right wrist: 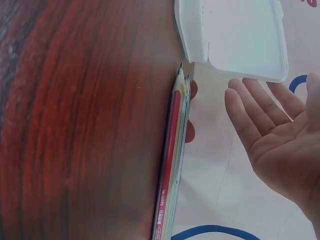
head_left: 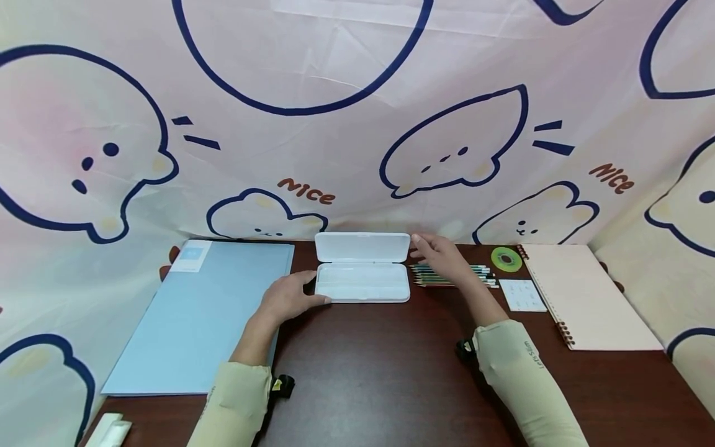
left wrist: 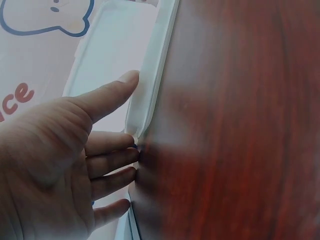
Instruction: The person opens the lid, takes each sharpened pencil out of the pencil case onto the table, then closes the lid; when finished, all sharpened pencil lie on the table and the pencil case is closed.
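A white pencil case lies unfolded on the table with its hinged lid standing up at the back. Its tray holds nothing. My left hand is at the case's left end, thumb at the front corner. The left wrist view shows that thumb overlapping the case's side, the other fingers fairly straight beside its end. My right hand reaches over several pencils, fingertips right at the lid's right edge. In the right wrist view its fingers are extended and loosely spread, palm showing.
A large light-blue folder lies on the left. To the right are a green tape roll, a small white card and a spiral notebook. A white packet sits at the lower left. A printed cloth hangs behind the table.
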### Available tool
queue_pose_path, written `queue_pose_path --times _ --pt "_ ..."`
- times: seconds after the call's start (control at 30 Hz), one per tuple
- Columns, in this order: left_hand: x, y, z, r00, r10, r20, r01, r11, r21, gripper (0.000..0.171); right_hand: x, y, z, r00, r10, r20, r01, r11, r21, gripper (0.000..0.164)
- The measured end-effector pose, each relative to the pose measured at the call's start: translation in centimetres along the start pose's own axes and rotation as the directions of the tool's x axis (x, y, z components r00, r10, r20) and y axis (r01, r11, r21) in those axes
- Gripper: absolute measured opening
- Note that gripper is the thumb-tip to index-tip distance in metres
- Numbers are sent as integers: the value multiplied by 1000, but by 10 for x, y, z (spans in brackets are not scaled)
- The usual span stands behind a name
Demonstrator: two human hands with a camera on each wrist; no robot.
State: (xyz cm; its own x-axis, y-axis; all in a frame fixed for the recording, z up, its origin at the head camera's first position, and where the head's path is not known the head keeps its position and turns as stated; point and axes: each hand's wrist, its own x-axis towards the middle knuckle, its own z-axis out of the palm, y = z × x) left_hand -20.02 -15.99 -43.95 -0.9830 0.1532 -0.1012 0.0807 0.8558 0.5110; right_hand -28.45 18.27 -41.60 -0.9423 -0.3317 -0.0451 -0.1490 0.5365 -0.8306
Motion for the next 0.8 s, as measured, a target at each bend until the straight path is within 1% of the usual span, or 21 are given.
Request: queue_pose_path --times 0.07,0.17,0.2,0.27,0.37,0.43,0.53,0.67,0.8 --pt "1 1 0 1000 0 -4 0 1000 10 78 -1 0 1 1000 0 -2 0 1000 9 69" --pt "2 1 -1 1000 8 -9 -8 999 33 77 -3 0 2 1000 -1 2 1 1000 7 71" --pt "2 1 -1 1000 7 -8 -6 999 41 77 -4 1 3 1000 -1 5 1 1000 -18 71" --pt "3 2 0 1000 9 -4 -9 999 53 76 -6 1 5 1000 -3 14 5 995 -102 69" --pt "3 2 1 1000 6 5 -6 998 61 76 -9 0 8 999 -6 33 13 973 -230 68" --pt "3 1 2 1000 0 8 -1 998 60 76 -11 -1 9 999 -7 38 18 960 -280 68" --pt "3 1 3 1000 -14 10 13 998 58 77 -13 -3 9 998 -21 55 35 963 -268 65" --pt "3 0 3 1000 -22 9 22 998 52 77 -16 -2 7 992 -73 107 96 966 -238 53" --pt "2 -4 3 1000 -18 17 18 999 40 77 -19 2 6 984 -72 166 109 968 -227 46"
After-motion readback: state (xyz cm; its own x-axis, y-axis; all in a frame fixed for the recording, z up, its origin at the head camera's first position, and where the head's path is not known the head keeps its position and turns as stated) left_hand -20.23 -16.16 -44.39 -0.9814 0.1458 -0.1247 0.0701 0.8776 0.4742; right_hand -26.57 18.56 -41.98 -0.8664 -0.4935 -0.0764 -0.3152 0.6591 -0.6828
